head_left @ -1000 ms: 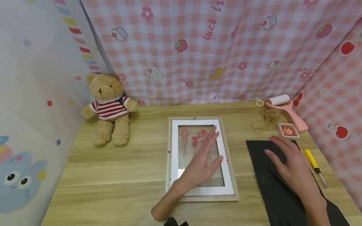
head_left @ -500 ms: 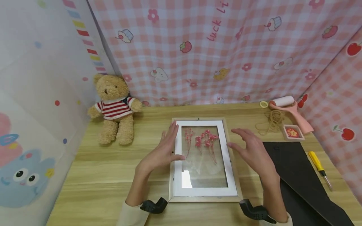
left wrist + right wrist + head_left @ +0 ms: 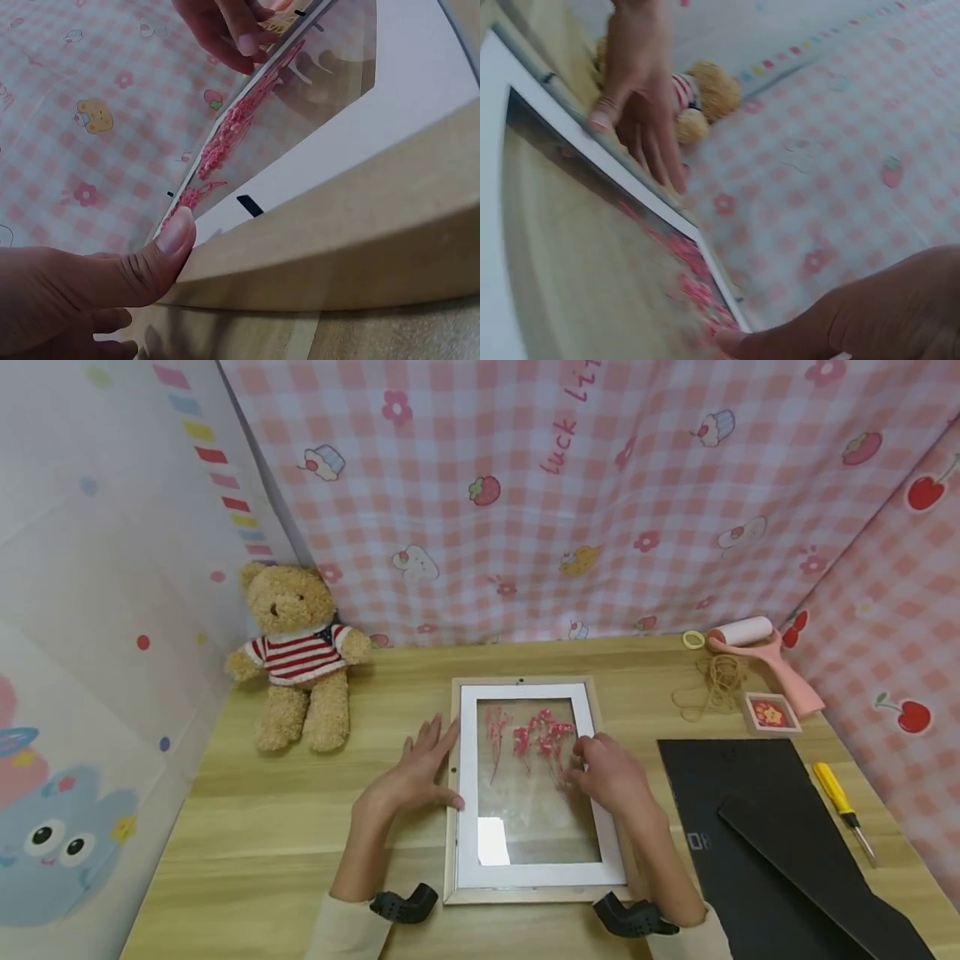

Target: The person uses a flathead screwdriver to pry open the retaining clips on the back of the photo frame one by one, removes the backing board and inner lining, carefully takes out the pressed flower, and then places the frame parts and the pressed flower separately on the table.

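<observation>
A wooden photo frame (image 3: 450, 860) lies flat on the table, with a white mat (image 3: 536, 874) around a clear pane. Pink dried flowers (image 3: 523, 741) with thin stems lie in the upper part of the window. My left hand (image 3: 408, 783) rests beside the frame's left side, fingers spread and its thumb (image 3: 175, 232) touching the wooden edge. Over the right side of the mat is my right hand (image 3: 613, 777), its fingers loosely bent near a flower stem. In the left wrist view, the right hand (image 3: 229, 28) appears just off the pane, with nothing visible in its fingers.
Black backing board (image 3: 678, 768) and a black strip (image 3: 787, 864) lie right of the frame, with a yellow screwdriver (image 3: 836, 793) beyond. Behind them are twine (image 3: 722, 681), a small boxed star (image 3: 770, 714) and a pink lint roller (image 3: 783, 672). A teddy bear (image 3: 300, 652) sits back left.
My left hand has moved from over the pane to the frame's left side. The right hand has come leftward from above the black board onto the frame's right side, its fingers bending more.
</observation>
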Action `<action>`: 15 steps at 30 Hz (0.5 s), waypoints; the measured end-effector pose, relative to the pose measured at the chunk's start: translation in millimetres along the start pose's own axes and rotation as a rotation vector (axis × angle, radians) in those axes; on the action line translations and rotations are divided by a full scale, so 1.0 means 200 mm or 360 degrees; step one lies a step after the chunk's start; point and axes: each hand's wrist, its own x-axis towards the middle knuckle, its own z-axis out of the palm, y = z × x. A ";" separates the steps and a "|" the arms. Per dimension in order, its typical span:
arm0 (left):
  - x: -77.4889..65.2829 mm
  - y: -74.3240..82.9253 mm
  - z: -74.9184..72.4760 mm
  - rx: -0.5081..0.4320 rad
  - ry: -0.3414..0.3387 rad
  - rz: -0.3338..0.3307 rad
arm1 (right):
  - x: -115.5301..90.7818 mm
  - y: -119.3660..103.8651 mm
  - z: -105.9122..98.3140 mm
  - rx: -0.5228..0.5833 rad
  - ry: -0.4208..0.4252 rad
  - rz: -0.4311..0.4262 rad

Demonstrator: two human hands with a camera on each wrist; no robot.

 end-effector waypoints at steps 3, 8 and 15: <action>-0.03 0.07 -0.02 0.0019 -0.0034 -0.0094 | -0.01 -0.04 0.05 -0.0066 -0.0011 0.0053; -0.02 0.02 -0.01 0.0047 -0.0052 -0.0090 | 0.08 0.07 0.22 -0.0155 0.0072 0.0031; 0.05 -0.15 0.05 0.0052 -0.0037 -0.0041 | 0.22 0.26 0.42 -0.0095 0.0019 0.0009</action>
